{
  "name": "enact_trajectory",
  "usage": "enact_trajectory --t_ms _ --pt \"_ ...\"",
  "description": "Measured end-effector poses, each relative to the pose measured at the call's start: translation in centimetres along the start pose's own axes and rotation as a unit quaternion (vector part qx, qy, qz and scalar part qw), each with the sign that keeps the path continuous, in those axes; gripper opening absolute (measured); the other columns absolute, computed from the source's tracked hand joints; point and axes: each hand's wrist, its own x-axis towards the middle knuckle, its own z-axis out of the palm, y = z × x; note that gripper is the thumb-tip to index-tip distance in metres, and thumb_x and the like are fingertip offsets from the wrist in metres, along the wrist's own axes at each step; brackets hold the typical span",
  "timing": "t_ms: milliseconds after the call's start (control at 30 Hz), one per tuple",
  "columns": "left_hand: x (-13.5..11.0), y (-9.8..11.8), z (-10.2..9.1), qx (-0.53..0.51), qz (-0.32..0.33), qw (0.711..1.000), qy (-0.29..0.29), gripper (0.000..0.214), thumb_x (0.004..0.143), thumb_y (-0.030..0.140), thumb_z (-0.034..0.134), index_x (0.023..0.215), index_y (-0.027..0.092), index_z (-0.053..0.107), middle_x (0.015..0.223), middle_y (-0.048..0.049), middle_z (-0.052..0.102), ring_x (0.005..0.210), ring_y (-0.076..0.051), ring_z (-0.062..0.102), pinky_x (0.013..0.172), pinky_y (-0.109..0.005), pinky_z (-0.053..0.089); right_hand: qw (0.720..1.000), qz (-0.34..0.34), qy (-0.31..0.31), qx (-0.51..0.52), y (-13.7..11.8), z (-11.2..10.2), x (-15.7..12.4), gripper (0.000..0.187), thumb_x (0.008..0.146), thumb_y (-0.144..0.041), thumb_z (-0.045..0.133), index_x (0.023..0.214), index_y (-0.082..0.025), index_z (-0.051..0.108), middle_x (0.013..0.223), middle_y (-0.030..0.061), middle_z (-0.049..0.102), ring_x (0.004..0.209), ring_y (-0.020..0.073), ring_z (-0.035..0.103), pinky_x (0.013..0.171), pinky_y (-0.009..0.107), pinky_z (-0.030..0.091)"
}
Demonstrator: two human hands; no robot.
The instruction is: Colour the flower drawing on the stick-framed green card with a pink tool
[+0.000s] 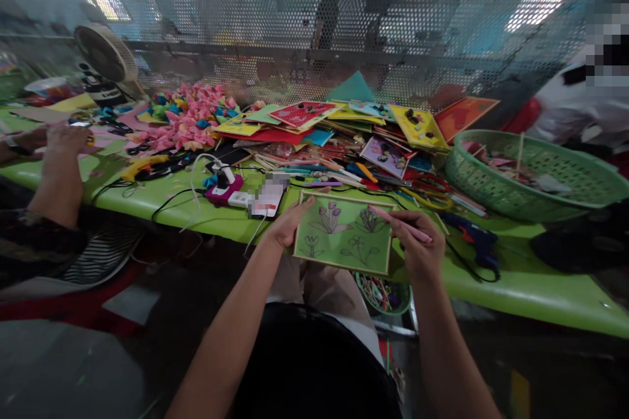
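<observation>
My left hand (289, 226) grips the left edge of a green card (339, 242), its thumb lying over the front. Thin pale sticks frame the card, which is tilted up toward me at the table's front edge. Dark outlines of flowers cover its face, and the upper ones are partly coloured purple. A pink pen (415, 234) is held in my right hand (423, 245), with its tip at the upper right flower. Just beyond the card lies a phone (268, 195) with a cable plugged in.
Framed cards (304, 115) and pens are piled behind. Pink paper flowers (196, 114) heap up at left, near a fan (105, 55). A green basket (535, 177) and a blue glue gun (476, 239) sit at right. A power strip (226, 191) trails cables. Another person's arm (61, 170) rests at far left.
</observation>
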Motion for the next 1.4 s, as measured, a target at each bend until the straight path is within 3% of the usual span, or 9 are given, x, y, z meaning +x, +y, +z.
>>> enact_trajectory --t_ms 267,567,833,1400 --pt "-0.1 0.0 0.0 0.009 0.003 1.0 0.002 0.054 0.094 0.038 0.076 0.144 0.02 0.068 0.129 -0.0142 0.078 0.122 -0.033 0.073 0.11 -0.047 0.055 1.0 0.008 0.004 0.013 -0.1 0.2 -0.1 0.017 0.08 -0.037 0.085 0.09 -0.024 0.08 0.081 0.0016 0.077 0.067 0.0171 0.066 0.06 0.029 0.052" --pt "0.1 -0.1 -0.2 0.015 0.007 1.0 0.004 0.055 0.095 0.039 0.074 0.146 0.022 0.066 0.13 -0.0133 0.077 0.12 -0.031 0.074 0.105 -0.046 0.058 0.992 0.014 0.076 0.096 -0.2 0.0 0.0 0.012 0.076 -0.03 0.084 0.08 -0.02 0.078 0.07 -0.0003 0.072 0.054 0.0125 0.06 0.051 0.024 0.044" --pt "0.2 -0.2 -0.5 0.017 0.004 1.0 0.01 0.057 0.094 0.04 0.077 0.145 0.019 0.066 0.124 -0.0152 0.079 0.113 -0.032 0.077 0.101 -0.046 0.061 0.997 0.035 0.048 0.049 -0.6 0.0 -0.1 0.016 0.073 -0.033 0.085 0.08 -0.021 0.078 0.069 0.0002 0.073 0.056 0.0155 0.062 0.051 0.027 0.047" --pt "0.0 0.1 0.2 0.001 0.007 1.0 0.001 0.054 0.096 0.036 0.074 0.147 0.02 0.066 0.13 -0.0145 0.077 0.122 -0.033 0.073 0.109 -0.048 0.056 0.998 0.032 0.037 0.029 -0.4 -0.2 -0.2 0.011 0.075 -0.031 0.083 0.078 -0.021 0.078 0.068 -0.0009 0.071 0.057 0.0146 0.06 0.052 0.026 0.045"
